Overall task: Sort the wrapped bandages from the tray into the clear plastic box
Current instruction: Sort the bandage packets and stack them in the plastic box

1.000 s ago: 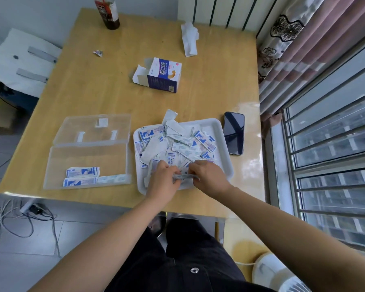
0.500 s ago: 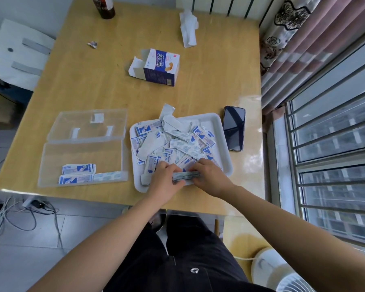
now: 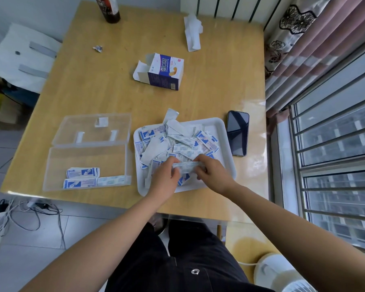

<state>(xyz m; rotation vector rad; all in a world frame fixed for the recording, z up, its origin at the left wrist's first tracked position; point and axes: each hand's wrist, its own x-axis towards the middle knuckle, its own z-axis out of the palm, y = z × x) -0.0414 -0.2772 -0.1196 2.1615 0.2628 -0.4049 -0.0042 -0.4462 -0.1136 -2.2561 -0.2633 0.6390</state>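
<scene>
step: bunching white-blue wrapped bandage stack (image 3: 187, 165) over white tray (image 3: 220, 133) | fingers: left hand (image 3: 164, 177), right hand (image 3: 212, 175) grasp it | next: likely into clear plastic box (image 3: 89, 157)

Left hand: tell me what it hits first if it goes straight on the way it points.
The left hand, gripping a bundle of bandages with the right hand, points up-right across the tray. It would likely meet the loose pile of wrapped bandages first; its height above them is unclear.

Box (image 3: 89, 150) left of tray (image 3: 228, 144)
</scene>
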